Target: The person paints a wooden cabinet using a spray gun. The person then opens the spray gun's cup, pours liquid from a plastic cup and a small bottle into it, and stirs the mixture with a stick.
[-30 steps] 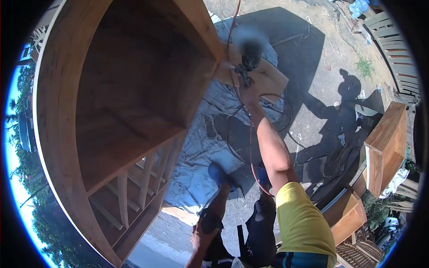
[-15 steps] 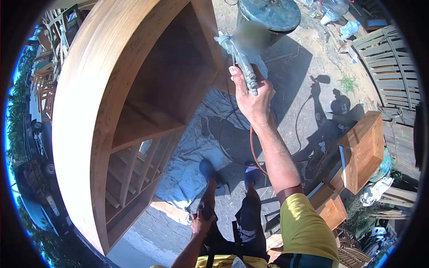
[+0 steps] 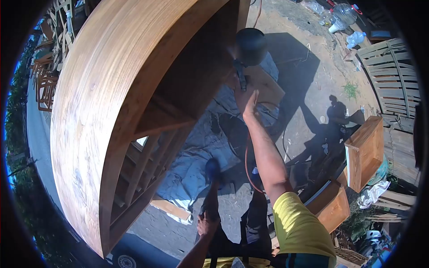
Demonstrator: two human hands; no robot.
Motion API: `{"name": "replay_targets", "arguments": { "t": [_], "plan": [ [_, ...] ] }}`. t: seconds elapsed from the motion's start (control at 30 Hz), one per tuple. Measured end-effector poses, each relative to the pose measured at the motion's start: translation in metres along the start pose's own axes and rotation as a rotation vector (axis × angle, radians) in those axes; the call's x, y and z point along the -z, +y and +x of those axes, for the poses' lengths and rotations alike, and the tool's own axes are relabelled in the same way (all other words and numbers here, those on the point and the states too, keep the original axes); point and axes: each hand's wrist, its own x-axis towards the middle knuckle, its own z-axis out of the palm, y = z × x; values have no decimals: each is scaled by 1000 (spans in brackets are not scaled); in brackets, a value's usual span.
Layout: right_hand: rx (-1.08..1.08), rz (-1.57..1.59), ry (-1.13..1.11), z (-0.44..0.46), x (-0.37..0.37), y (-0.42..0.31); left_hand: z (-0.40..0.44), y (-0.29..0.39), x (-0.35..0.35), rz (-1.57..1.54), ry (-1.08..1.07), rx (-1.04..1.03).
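Observation:
My right hand (image 3: 245, 99) is closed round the handle of a spray gun (image 3: 240, 75) with a dark round cup (image 3: 251, 47) on it. A faint haze shows by its nozzle, which faces the dark interior of a large curved wooden cabinet (image 3: 89, 111). An orange-brown air hose (image 3: 247, 161) runs down past my right forearm. My left hand (image 3: 207, 224) rests on my bent leg near the knee, its fingers laid over the dark trousers. Slats (image 3: 142, 169) fill the cabinet's lower compartment.
A crumpled pale cloth (image 3: 183, 172) covers the ground beside the cabinet. Wooden drawers (image 3: 365, 154) stand at the right, near a slatted panel (image 3: 393, 73). Plastic bottles (image 3: 345, 15) lie at the upper right. A flat wooden board (image 3: 263, 87) lies beyond my right hand.
My right hand with the spray gun has moved towards the cabinet's opening, and the gun has turned. The view has shifted, so the blue-topped drum has left it. My left hand stays on the leg.

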Motion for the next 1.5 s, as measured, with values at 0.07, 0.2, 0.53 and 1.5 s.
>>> {"name": "replay_targets", "arguments": {
  "t": [0.07,0.2,0.53,1.5],
  "plan": [
    [-2,-15,7,-9,-24,14,4,-6,3,-30,4,19],
    [64,-45,63,-22,-46,10,8,-19,10,-24,-13,20],
    [260,291,297,-7,-28,-88,16,-31,28,-34,-59,-23],
    [-112,284,-381,-139,-57,84,10,-11,8,45,-34,30]
  ]
}}
